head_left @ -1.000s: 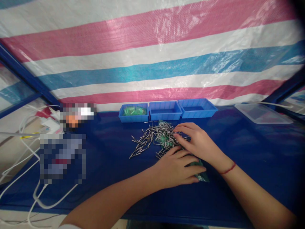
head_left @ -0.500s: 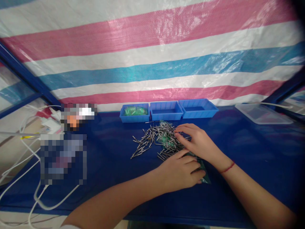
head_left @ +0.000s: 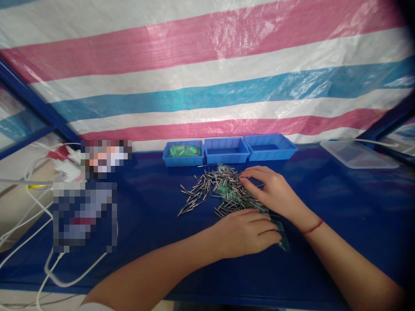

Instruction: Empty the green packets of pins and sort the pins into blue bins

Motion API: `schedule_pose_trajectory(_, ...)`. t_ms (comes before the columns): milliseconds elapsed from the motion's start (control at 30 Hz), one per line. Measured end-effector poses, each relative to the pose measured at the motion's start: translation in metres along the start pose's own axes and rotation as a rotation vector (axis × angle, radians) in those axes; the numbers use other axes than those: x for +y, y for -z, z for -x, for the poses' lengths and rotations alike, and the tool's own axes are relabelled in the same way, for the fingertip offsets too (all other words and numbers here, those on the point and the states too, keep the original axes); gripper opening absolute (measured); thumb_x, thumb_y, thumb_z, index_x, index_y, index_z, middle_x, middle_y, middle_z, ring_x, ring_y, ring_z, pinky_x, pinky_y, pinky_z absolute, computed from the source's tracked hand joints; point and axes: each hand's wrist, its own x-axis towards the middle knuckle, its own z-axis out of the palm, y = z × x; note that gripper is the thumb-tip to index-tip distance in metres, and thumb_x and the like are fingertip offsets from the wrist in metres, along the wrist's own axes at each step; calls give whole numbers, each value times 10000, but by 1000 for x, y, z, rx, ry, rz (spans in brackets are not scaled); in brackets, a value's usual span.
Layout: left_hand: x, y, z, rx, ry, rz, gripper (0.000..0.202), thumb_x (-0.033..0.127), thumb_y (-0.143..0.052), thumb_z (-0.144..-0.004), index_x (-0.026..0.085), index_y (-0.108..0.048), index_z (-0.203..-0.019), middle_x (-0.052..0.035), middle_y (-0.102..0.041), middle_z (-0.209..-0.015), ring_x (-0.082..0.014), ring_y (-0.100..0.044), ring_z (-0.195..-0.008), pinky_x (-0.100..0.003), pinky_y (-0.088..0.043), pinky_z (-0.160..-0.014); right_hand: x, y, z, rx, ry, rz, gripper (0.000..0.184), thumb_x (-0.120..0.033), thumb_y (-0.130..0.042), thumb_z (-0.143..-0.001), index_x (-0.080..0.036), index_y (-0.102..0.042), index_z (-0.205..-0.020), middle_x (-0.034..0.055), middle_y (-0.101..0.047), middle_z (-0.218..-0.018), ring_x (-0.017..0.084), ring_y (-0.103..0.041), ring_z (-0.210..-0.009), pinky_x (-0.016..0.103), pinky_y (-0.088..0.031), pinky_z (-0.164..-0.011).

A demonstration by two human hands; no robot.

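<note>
A heap of thin metal pins [head_left: 196, 195], each thicker along part of its length, lies spread over the table with green-tinted clear plastic showing among them. From the left, my left hand [head_left: 248, 233] reaches across the near side of the heap. Its fingers are curled over a clear greenish plastic bag [head_left: 284, 237], whose corner sticks out past the fingertips. My right hand [head_left: 275, 190] is at the heap's right side, thumb and forefinger tips close together against the pins. Whatever lies between those fingertips is too small to make out.
Three blue bins stand in a row behind the heap: the left bin [head_left: 183, 163] holds green-tinted plastic packets, beside the middle bin [head_left: 227, 158] and right bin [head_left: 275, 154]. A clear plastic lid [head_left: 359, 155] lies far right. White cables [head_left: 69, 283] trail at left. Striped sheeting [head_left: 207, 99] hangs behind.
My right hand has shifted slightly right along the heap. My left hand's fingers have drawn closer together, and the bag's corner has moved a little right. The pins look nearly unchanged.
</note>
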Motion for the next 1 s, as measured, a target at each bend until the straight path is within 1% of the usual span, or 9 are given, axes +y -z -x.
schedule_pose_trajectory(133,-3,18,-1,111,87,319,313,200,-374,-998,151,-672,-1078,-54,-692,-1177,-144,-584,-1173,-287,-406,-1084,4,9,-1,59,-101,-57,189,-341,-546,-898,-213,-684,-880,56,-724,-955,243,-658,-932,402,-502,-868)
schedule_pose_trajectory(233,-10,33,0,310,394,679,281,265,-430,-981,166,-667,-1097,-74,-702,-1141,-164,-629,-1096,-306,-473,-1003,2,15,-1,107,-266,-243,315,-440,-478,-932,-214,-691,-883,56,-729,-945,242,-669,-924,372,-521,-820)
schedule_pose_trajectory(333,-22,40,3,563,787,975,274,346,-514,-941,176,-674,-1085,-68,-715,-1047,-191,-662,-975,-335,-505,-920,-9,17,0,44,-298,-498,435,-502,-350,-969,-213,-675,-960,60,-723,-915,217,-679,-860,326,-545,-737)
schedule_pose_trajectory(400,-28,40,4,711,921,1210,300,394,-575,-902,168,-667,-1076,-66,-704,-1033,-202,-651,-979,-352,-499,-922,-20,15,2,-50,-245,-604,398,-511,-385,-957,-209,-643,-995,55,-704,-876,191,-667,-778,296,-542,-675)
schedule_pose_trajectory(467,-31,40,4,792,962,1444,309,408,-634,-859,169,-664,-1052,-63,-687,-1061,-209,-630,-1028,-363,-488,-946,-31,11,3,-110,-222,-666,320,-496,-495,-918,-203,-618,-952,34,-669,-789,161,-628,-678,267,-520,-603)
schedule_pose_trajectory(567,-28,42,4,788,1036,1664,249,362,-664,-838,185,-671,-1013,-52,-672,-1094,-197,-606,-1065,-348,-495,-944,-40,7,3,-81,-281,-759,252,-447,-617,-854,-198,-596,-827,-7,-598,-666,117,-538,-552,232,-465,-507)
schedule_pose_trajectory(667,-26,48,8,689,1101,1731,290,411,-589,-873,179,-682,-1021,-72,-670,-1102,-205,-614,-1039,-348,-528,-891,-42,2,3,-72,-319,-815,233,-415,-645,-834,-196,-597,-775,-21,-560,-645,98,-487,-518,220,-426,-467)
schedule_pose_trajectory(833,-29,52,18,508,1089,1501,399,391,-760,-739,142,-686,-1041,-79,-681,-996,-172,-651,-868,-297,-559,-778,-41,-15,9,-39,-287,-773,239,-410,-600,-867,-198,-560,-765,-23,-524,-658,104,-487,-553,223,-420,-485)
schedule_pose_trajectory(1000,-36,51,25,603,1160,1374,340,377,-769,-727,130,-695,-948,-54,-681,-903,-137,-650,-787,-246,-562,-703,-42,-34,19,91,-295,-676,193,-393,-502,-928,-212,-524,-992,-28,-532,-682,114,-501,-545,235,-416,-493)
